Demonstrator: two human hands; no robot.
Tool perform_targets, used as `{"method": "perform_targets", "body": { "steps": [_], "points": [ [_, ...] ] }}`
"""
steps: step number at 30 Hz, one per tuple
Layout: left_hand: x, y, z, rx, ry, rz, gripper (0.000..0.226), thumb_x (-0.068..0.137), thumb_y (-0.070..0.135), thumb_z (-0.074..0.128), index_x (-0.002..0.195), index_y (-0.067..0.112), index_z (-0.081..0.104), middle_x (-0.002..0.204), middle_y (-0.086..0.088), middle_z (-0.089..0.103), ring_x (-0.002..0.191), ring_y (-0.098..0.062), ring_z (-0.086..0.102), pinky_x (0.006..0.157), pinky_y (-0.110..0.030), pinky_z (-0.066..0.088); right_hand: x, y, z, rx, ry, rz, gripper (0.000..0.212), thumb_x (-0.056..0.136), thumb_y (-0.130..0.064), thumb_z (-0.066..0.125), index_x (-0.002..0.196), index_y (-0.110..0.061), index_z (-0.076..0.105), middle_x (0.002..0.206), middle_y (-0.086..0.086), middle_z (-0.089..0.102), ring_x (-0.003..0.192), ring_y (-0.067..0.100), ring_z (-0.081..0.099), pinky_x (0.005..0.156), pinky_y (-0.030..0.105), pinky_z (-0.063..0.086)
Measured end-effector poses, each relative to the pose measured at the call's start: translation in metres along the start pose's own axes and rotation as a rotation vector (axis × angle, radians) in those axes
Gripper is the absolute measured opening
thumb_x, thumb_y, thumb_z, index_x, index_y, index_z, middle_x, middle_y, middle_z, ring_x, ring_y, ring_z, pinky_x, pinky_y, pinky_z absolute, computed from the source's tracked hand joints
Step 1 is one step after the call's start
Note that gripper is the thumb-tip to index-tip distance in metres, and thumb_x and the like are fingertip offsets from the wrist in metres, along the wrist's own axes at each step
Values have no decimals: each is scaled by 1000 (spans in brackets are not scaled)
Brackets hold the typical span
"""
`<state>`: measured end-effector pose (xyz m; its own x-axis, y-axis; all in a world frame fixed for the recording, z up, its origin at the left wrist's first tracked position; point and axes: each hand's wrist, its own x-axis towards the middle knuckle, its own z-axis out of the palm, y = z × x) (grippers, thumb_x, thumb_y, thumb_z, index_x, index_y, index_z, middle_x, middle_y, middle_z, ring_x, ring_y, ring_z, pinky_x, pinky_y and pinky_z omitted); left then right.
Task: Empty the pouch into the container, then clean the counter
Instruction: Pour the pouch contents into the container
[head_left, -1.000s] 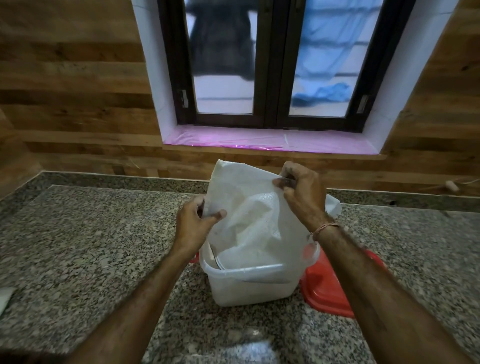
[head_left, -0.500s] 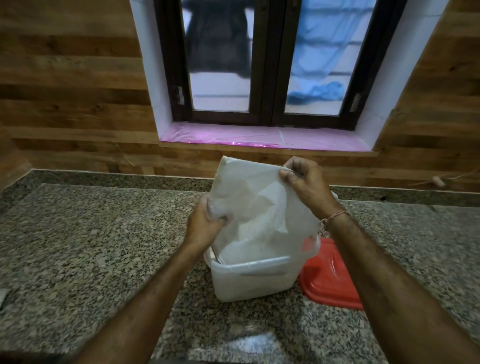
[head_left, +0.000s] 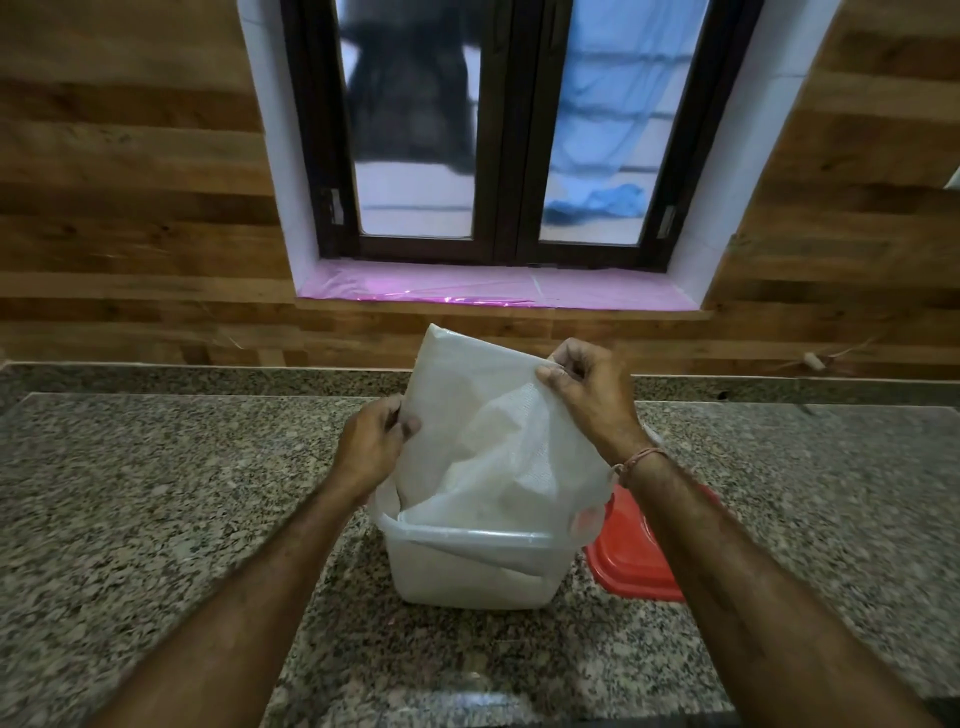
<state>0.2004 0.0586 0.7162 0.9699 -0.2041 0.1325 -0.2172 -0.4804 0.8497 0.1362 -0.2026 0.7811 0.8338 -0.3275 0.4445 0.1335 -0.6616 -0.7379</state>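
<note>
Speckled granite desk (head_left: 156, 519) below a dark-framed window (head_left: 501, 130): the crumpled translucent white plastic pouch (head_left: 483, 431), mouth down inside the translucent square plastic container (head_left: 467, 571), is pinched by the fingers of the left hand (head_left: 369, 447) and right hand (head_left: 592, 395); emptying appears under way, wiping not begun.

The left hand (head_left: 371, 447) changes its hold on the pouch (head_left: 493, 441). A second ago its thumb lies flat across the front of the film. Half a second ago the hand squeezes into the pouch's left side and bunches it. Now it grips only the left edge, with the thumb tip on the front. The film is smoother, and the deep crease beside that hand is gone. The lower part of the pouch now spreads wider over the mouth of the container (head_left: 467, 577), covering most of the open gap that showed at its near-left corner a second ago.
</note>
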Motion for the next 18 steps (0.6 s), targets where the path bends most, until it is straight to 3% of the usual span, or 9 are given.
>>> {"method": "perform_targets", "body": {
  "steps": [2, 4, 8, 10, 12, 14, 16, 18],
  "points": [
    [-3, 7, -3, -41, 115, -22, 14, 96, 25, 65, 87, 19, 73, 87, 3, 75, 87, -22, 71, 72, -39, 58, -1, -6, 4, -75, 48, -12, 30, 85, -20, 75, 66, -22, 52, 65, -11, 53, 62, 2, 47, 59, 27, 40],
    [-5, 7, -6, -120, 139, -52, 19, 96, 26, 65, 79, 18, 70, 83, -1, 75, 88, -28, 71, 76, -47, 59, -2, -13, 8, -195, 117, -44, 32, 87, -8, 72, 68, -20, 48, 66, -10, 52, 61, -2, 49, 54, 21, 33],
    [-15, 10, -11, -252, 96, -75, 18, 100, 25, 60, 86, 20, 70, 94, -1, 76, 97, -31, 71, 86, -54, 60, -4, -21, 18, -418, 161, -151, 27, 78, 2, 63, 74, -19, 47, 73, -2, 55, 68, 18, 55, 51, 28, 33],
    [-25, 11, -11, -277, 40, -45, 8, 99, 27, 64, 102, 19, 63, 105, -2, 73, 102, -32, 70, 87, -51, 60, -4, -20, 22, -459, 160, -161, 23, 77, 2, 60, 77, -18, 49, 76, -1, 57, 69, 20, 57, 52, 30, 36],
    [-35, 11, -6, -226, -76, -29, 66, 82, 36, 83, 133, 23, 44, 130, -4, 63, 113, -27, 66, 94, -48, 58, -3, -19, 26, -440, 165, -154, 24, 80, 1, 63, 79, -17, 48, 76, 0, 56, 68, 22, 55, 52, 32, 37],
    [-40, 9, 6, -39, -92, 15, 134, 56, 58, 92, 156, 34, 6, 155, -8, 41, 134, -29, 50, 111, -52, 44, 0, -21, 27, -394, 181, -149, 29, 83, 0, 67, 77, -19, 46, 73, -1, 54, 66, 19, 51, 53, 33, 37],
    [-45, 9, 19, 157, -48, 42, 161, 45, 74, 87, 157, 36, -23, 166, -12, 21, 147, -33, 31, 121, -52, 28, 4, -26, 26, -326, 188, -135, 32, 82, 4, 68, 74, -19, 46, 72, -3, 52, 62, 9, 47, 54, 39, 43],
    [-45, 7, 29, 284, 26, 34, 165, 47, 78, 83, 156, 28, -30, 165, -17, 21, 148, -36, 29, 121, -50, 24, 5, -30, 24, -266, 183, -133, 34, 79, 10, 66, 72, -17, 48, 71, -5, 52, 61, -2, 47, 56, 42, 49]
  ]
}}
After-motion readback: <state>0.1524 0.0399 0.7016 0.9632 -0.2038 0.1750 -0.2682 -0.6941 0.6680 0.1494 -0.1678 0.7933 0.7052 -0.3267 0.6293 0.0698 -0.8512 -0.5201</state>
